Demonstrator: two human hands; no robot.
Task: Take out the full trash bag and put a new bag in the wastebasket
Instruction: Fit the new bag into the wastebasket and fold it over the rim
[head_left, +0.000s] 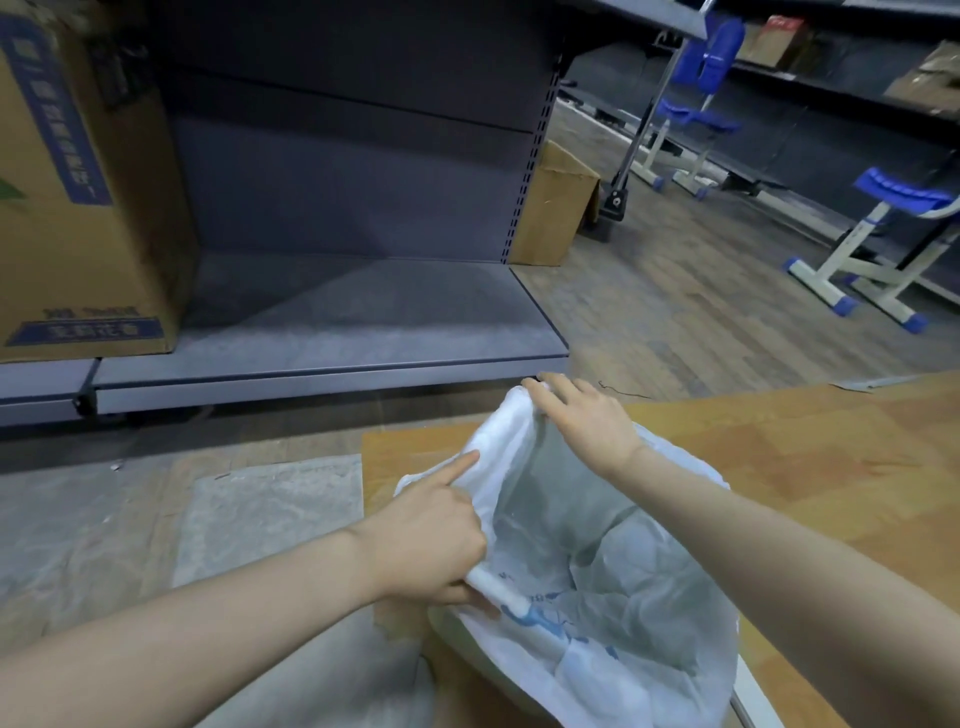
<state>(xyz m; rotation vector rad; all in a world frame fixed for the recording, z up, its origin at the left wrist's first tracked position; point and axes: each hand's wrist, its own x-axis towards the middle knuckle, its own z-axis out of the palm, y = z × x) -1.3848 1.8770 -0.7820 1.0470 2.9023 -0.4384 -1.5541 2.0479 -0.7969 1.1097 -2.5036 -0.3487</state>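
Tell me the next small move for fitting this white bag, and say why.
Probably pull the far edge of the white bag down over the wastebasket's rim. The right hand already holds that far edge, the left hand pinches the near-left edge, and the bag hangs open but bunched and loose.

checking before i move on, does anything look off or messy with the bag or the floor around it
Nothing spilled or torn. The white bag is open, with the left hand and right hand at its rim. A flat plastic sheet lies on the floor to the left.
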